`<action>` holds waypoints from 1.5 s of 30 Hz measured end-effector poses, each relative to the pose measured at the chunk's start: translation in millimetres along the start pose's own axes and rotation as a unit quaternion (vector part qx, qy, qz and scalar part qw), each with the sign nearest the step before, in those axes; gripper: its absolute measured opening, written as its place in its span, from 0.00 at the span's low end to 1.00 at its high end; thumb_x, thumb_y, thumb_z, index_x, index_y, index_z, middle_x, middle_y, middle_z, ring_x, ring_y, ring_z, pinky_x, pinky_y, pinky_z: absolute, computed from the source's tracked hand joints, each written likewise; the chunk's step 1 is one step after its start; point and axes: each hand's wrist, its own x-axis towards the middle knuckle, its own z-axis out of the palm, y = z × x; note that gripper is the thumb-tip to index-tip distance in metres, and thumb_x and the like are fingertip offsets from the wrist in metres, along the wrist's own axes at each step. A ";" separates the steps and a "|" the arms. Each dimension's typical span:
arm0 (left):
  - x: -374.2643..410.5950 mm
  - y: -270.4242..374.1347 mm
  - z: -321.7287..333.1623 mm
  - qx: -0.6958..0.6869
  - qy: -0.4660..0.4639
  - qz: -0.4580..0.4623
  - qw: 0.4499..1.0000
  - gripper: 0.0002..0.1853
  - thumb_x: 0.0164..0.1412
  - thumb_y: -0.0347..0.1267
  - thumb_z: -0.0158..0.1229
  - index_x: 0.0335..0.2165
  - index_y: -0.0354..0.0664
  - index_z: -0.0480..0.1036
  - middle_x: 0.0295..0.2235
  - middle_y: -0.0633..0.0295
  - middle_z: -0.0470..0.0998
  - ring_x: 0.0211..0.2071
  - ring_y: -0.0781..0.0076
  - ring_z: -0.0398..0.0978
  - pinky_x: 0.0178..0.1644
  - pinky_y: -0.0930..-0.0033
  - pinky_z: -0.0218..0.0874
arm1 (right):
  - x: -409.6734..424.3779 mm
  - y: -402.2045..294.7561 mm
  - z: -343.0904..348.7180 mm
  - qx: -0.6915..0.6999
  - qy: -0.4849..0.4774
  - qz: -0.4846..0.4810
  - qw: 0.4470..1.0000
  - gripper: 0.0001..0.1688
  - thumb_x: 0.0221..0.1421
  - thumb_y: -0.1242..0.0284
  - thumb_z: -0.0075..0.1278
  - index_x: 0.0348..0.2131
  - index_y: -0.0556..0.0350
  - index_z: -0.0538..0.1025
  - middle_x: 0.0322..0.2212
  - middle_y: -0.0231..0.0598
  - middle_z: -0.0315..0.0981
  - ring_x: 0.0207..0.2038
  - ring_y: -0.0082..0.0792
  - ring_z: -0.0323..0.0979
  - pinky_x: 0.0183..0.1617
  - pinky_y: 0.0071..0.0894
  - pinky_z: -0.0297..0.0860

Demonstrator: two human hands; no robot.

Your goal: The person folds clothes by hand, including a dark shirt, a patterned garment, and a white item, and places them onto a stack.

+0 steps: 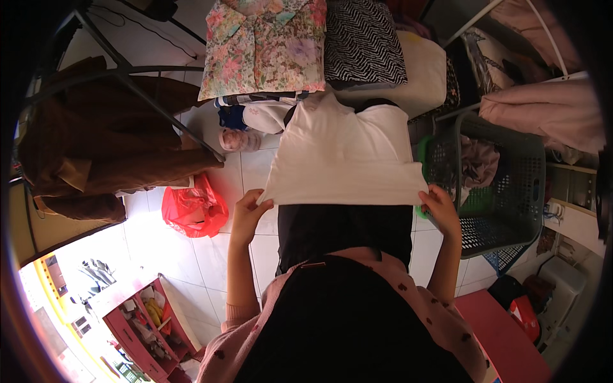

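A white garment is stretched out flat before me, its near edge straight above my black-clad lap. My left hand pinches its near left corner between thumb and fingers. At the near right corner, my right hand grips the cloth the same way. The garment's far end rests against a pile of clothes. On that pile lie a folded floral collared shirt and, to its right, a folded black-and-white zigzag-patterned cloth.
A dark plastic laundry basket with crumpled cloth stands at right. Brown garments hang at left beside a dark metal frame. A red plastic bag sits on the tiled floor. Pink cloth hangs on a rack at right.
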 end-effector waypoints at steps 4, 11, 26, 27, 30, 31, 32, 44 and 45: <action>-17.6 -14.3 -14.3 0.037 -0.025 -0.059 0.997 0.09 0.49 0.25 0.60 0.31 0.32 0.72 0.32 0.66 0.72 0.33 0.81 0.67 0.40 0.79 0.58 | -8.5 6.0 -4.2 -0.035 -0.051 0.053 0.997 0.09 0.52 0.71 0.50 0.29 0.60 0.71 0.22 0.29 0.68 0.25 0.20 0.66 0.30 0.20 0.64; -9.4 -19.8 -4.3 0.177 -0.103 -0.049 0.978 0.14 0.52 0.34 0.59 0.34 0.34 0.71 0.31 0.62 0.71 0.35 0.75 0.69 0.39 0.74 0.61 | -1.8 21.7 -2.5 -0.094 -0.043 -0.026 0.994 0.13 0.51 0.69 0.52 0.31 0.61 0.71 0.25 0.31 0.70 0.27 0.19 0.66 0.32 0.19 0.63; -5.3 -46.3 -10.7 0.131 -0.102 0.003 0.986 0.09 0.52 0.31 0.59 0.25 0.36 0.69 0.23 0.69 0.69 0.28 0.83 0.65 0.33 0.79 0.57 | 2.3 24.2 14.7 -0.024 0.033 0.010 0.999 0.15 0.53 0.68 0.50 0.35 0.65 0.70 0.28 0.34 0.71 0.31 0.20 0.66 0.36 0.20 0.62; -5.0 -44.1 -5.1 0.122 -0.073 0.025 0.989 0.09 0.53 0.31 0.58 0.26 0.36 0.68 0.23 0.69 0.69 0.28 0.83 0.65 0.33 0.79 0.56 | 2.1 24.3 15.6 -0.010 0.027 0.000 1.000 0.16 0.53 0.68 0.50 0.35 0.65 0.69 0.28 0.34 0.71 0.32 0.19 0.66 0.37 0.20 0.62; -3.1 -30.4 4.9 0.068 -0.032 0.050 0.996 0.07 0.55 0.29 0.55 0.27 0.37 0.67 0.22 0.69 0.69 0.28 0.84 0.65 0.33 0.80 0.56 | 0.2 20.5 15.1 -0.002 -0.006 -0.022 1.000 0.16 0.54 0.68 0.48 0.37 0.64 0.69 0.31 0.33 0.71 0.34 0.19 0.65 0.39 0.19 0.62; -4.2 -23.3 5.0 0.032 -0.050 0.031 0.998 0.06 0.56 0.29 0.54 0.27 0.37 0.66 0.21 0.69 0.69 0.28 0.84 0.65 0.34 0.80 0.56 | -0.3 19.3 14.2 -0.004 -0.019 -0.028 0.999 0.16 0.55 0.68 0.48 0.38 0.64 0.69 0.31 0.33 0.71 0.34 0.19 0.65 0.40 0.19 0.62; -4.7 -20.1 4.8 -0.004 -0.068 0.011 0.998 0.06 0.57 0.28 0.52 0.28 0.37 0.65 0.21 0.70 0.69 0.28 0.85 0.65 0.34 0.81 0.56 | -0.9 21.0 12.4 -0.002 -0.020 -0.030 0.999 0.15 0.55 0.68 0.47 0.38 0.63 0.69 0.31 0.32 0.70 0.34 0.19 0.65 0.39 0.19 0.62; -16.5 -44.6 -24.8 0.003 -0.208 -0.073 0.975 0.05 0.55 0.25 0.52 0.28 0.40 0.62 0.26 0.73 0.68 0.27 0.88 0.60 0.33 0.82 0.52 | -20.3 37.2 -9.3 -0.100 -0.056 0.005 0.993 0.14 0.55 0.68 0.47 0.36 0.62 0.69 0.28 0.29 0.67 0.31 0.19 0.62 0.37 0.20 0.61; -14.8 -48.8 -29.0 0.011 -0.206 -0.079 0.975 0.06 0.55 0.25 0.52 0.29 0.41 0.62 0.26 0.72 0.68 0.27 0.88 0.59 0.33 0.82 0.52 | -20.7 36.3 -8.2 -0.096 -0.054 0.003 0.994 0.15 0.55 0.68 0.47 0.36 0.62 0.69 0.28 0.29 0.67 0.31 0.19 0.62 0.37 0.20 0.61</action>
